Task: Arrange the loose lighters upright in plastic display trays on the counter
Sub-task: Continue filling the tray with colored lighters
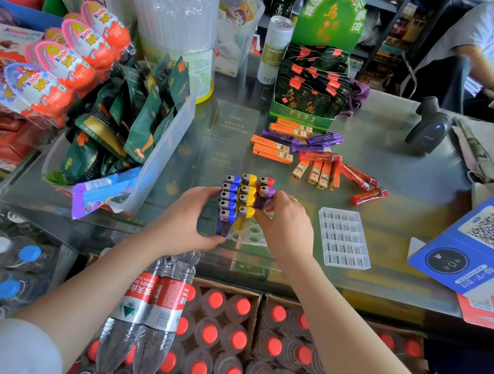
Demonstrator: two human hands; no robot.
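A clear display tray (pixel 249 237) on the glass counter holds upright lighters: a row of blue ones (pixel 228 197), a row of yellow ones (pixel 247 194) and a red one (pixel 266 181) at the back. My left hand (pixel 194 214) grips the tray's left side by the blue row. My right hand (pixel 284 221) pinches a purple lighter (pixel 264 196) standing upright at the tray's right column. Loose orange, purple and red lighters (pixel 313 157) lie flat further back. A second, empty tray (pixel 344 238) sits to the right.
A clear bin of green snack packs (pixel 143 121) stands left, a green tea display box (pixel 308 86) behind the loose lighters, a barcode scanner (pixel 429 126) and a blue QR payment stand (pixel 477 244) right. Another person sits at the far right. Water bottles fill boxes below the counter.
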